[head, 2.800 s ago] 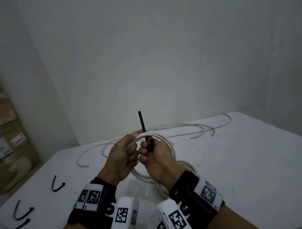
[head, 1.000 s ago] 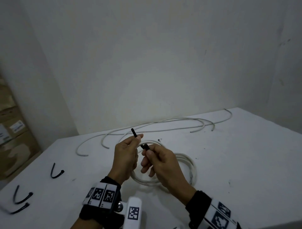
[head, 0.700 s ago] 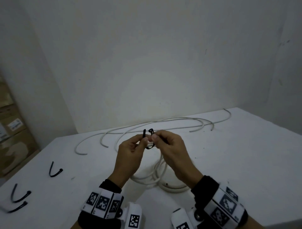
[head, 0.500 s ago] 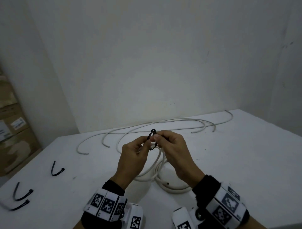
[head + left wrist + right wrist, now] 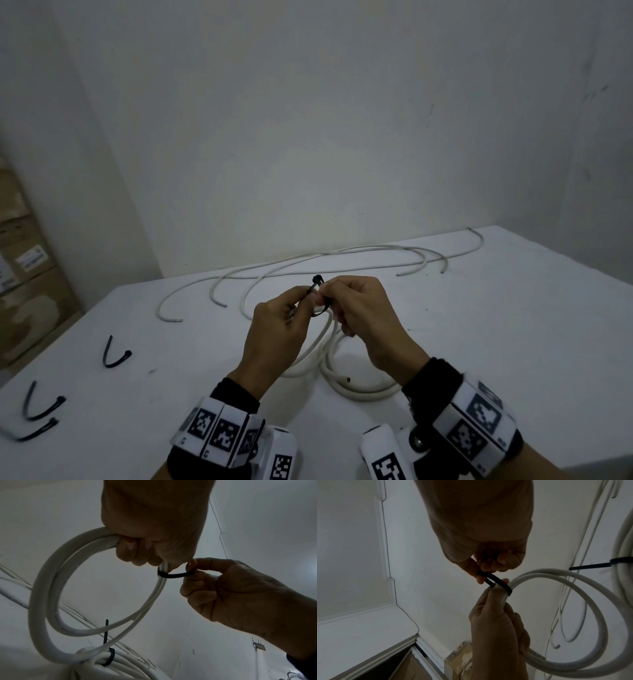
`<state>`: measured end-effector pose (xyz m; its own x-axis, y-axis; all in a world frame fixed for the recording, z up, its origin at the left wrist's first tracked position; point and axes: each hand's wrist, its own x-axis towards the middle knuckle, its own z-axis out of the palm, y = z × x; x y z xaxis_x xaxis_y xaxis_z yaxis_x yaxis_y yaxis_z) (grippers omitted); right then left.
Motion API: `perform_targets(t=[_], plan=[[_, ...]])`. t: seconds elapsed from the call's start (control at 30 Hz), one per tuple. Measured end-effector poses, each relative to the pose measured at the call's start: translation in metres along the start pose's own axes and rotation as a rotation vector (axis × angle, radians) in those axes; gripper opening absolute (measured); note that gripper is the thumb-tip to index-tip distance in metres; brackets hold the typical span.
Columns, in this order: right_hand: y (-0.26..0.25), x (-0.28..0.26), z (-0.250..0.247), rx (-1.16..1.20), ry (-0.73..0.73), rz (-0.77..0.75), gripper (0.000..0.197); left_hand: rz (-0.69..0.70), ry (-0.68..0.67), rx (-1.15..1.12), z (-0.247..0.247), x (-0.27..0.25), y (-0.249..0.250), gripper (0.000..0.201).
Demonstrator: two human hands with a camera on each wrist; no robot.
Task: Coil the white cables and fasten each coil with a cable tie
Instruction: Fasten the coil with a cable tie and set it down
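Observation:
My left hand (image 5: pixel 301 301) grips the bunched strands of a white cable coil (image 5: pixel 342 377), whose top is raised above the white table (image 5: pixel 496 342) while its lower loops rest on it. A black cable tie (image 5: pixel 318 296) loops round the strands beside my left fingers. My right hand (image 5: pixel 329 291) pinches that tie (image 5: pixel 173 575) between thumb and forefinger. In the right wrist view the tie (image 5: pixel 502 586) wraps the strands loosely. Another black tie (image 5: pixel 109 657) sits fastened lower on the coil, its tail sticking out.
Loose white cables (image 5: pixel 342 257) lie in long curves along the table's far edge by the wall. Three spare black ties (image 5: pixel 114 356) (image 5: pixel 41 407) (image 5: pixel 34 433) lie at the left front. Cardboard boxes (image 5: pixel 27 274) stand beyond the table's left edge.
A second ago the tie was nearly straight between my hands and the coil lay flat. Since then the coil's top has risen and the tie has curved into a loop round the strands.

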<state>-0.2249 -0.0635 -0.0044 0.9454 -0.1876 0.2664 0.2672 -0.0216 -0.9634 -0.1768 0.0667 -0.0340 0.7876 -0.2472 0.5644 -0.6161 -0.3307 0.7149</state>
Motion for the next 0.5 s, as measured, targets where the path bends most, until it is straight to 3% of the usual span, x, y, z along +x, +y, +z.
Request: perform_targets(t=[0.5], plan=[[0.012, 0.000, -0.006, 0.014, 0.002, 0.028, 0.027, 0.001, 0.010, 0.035, 0.002, 0.000, -0.004, 0.018]])
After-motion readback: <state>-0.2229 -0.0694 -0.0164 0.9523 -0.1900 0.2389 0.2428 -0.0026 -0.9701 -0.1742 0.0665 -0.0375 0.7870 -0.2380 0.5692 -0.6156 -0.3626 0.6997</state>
